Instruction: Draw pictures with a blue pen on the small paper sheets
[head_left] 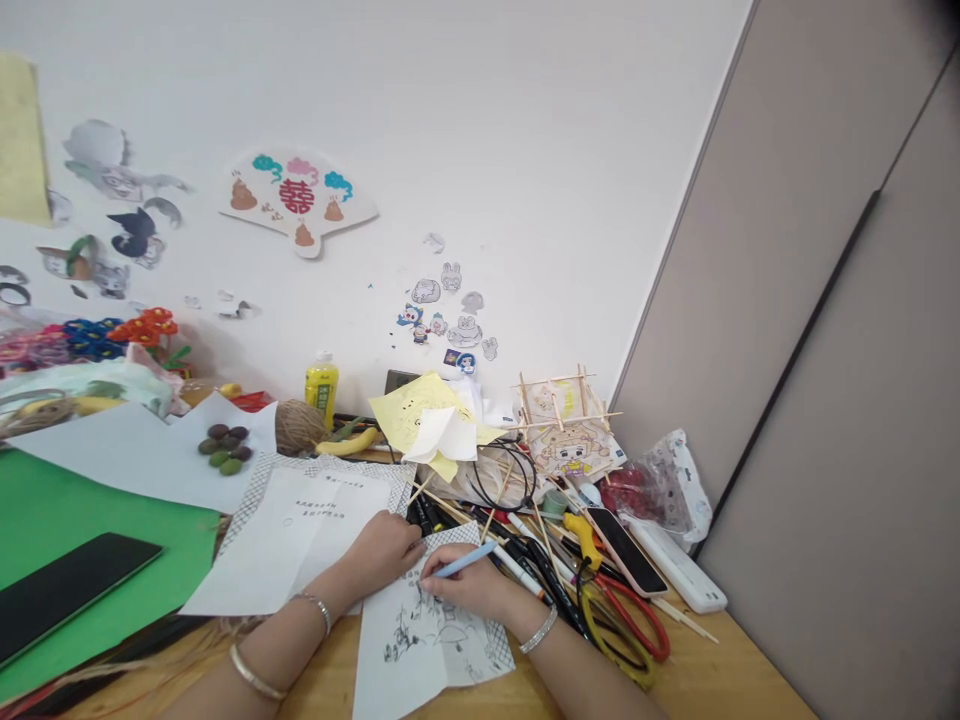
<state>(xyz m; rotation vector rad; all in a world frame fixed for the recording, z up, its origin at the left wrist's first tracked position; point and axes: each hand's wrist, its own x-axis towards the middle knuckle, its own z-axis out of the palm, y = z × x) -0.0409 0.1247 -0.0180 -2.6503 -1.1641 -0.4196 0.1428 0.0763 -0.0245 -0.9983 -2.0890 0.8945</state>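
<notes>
My right hand [469,582] is closed around a light blue pen [466,560], its tip down at the upper part of a drawing sheet [405,675]. Dark ink sketches, small handwriting and a crosshatched border show on that sheet. Beside its top left corner rests my left hand [386,552], fingers curled in, with nothing visible in them. Under my left forearm and hand lies a larger white sheet [322,540] with a few handwritten lines and crosshatched corners. My right hand covers part of the drawing.
Pens and markers [525,570] crowd the right side, with yellow-handled scissors [611,635], a phone [626,550] and a white power bank [675,565]. A black tablet [75,590] lies on green paper [165,540] at left. A yellow bottle [321,388] stands by the wall.
</notes>
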